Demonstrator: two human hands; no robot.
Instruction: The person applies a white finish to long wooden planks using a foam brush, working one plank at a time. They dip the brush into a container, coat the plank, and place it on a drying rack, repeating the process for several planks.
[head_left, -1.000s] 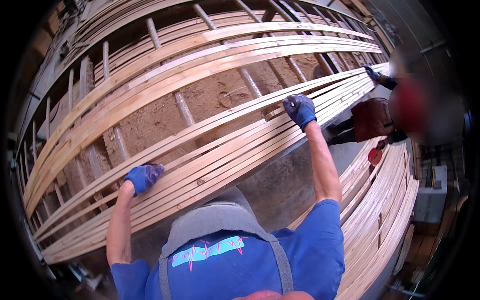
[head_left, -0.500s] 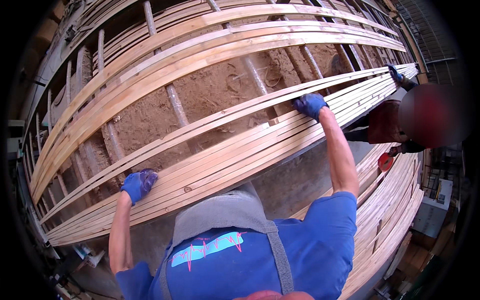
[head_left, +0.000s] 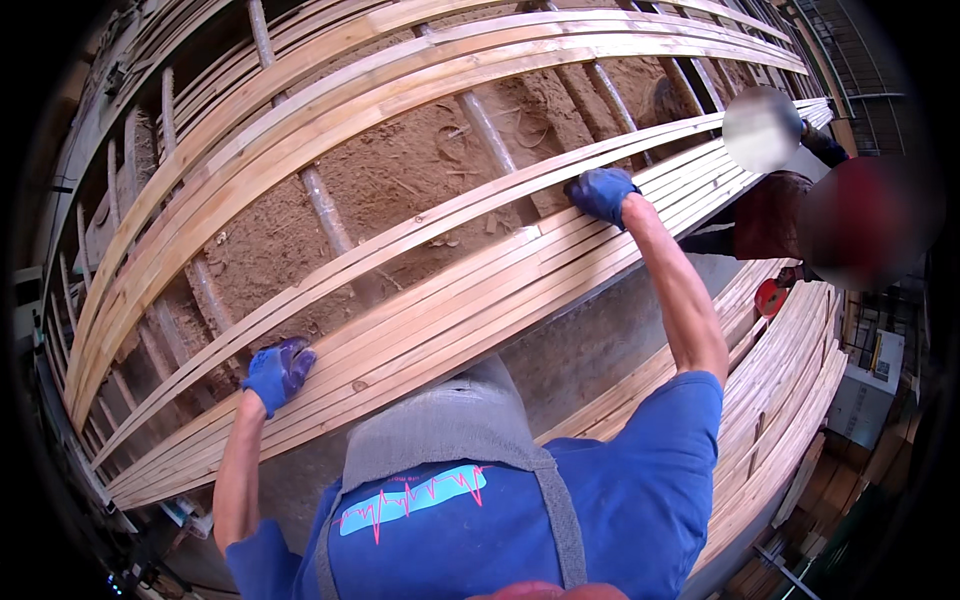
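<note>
A row of long, pale wooden strips [head_left: 430, 325] lies side by side in front of me, running from near left to far right. My left hand [head_left: 280, 375], in a blue glove, is closed over the far edge of the row toward its left end. At the same far edge, further right, my blue-gloved right hand [head_left: 602, 193] is curled round the strips, its fingertips partly hidden. Just beyond both hands runs a separate narrow pair of strips [head_left: 440, 222], with a gap between it and the row.
More strips [head_left: 400, 95] lie across metal bars [head_left: 325, 210] over sawdust [head_left: 270, 260]. A co-worker [head_left: 770, 215] stands at the row's right end, one hand near a red round object [head_left: 770, 298]. Stacked timber [head_left: 765, 430] is behind my right side; a grey box [head_left: 868, 395] stands beyond.
The view has shifted slightly. My right hand appears a little further left and higher, still at the row's far edge. My left hand keeps its place, and the strips look much the same.
</note>
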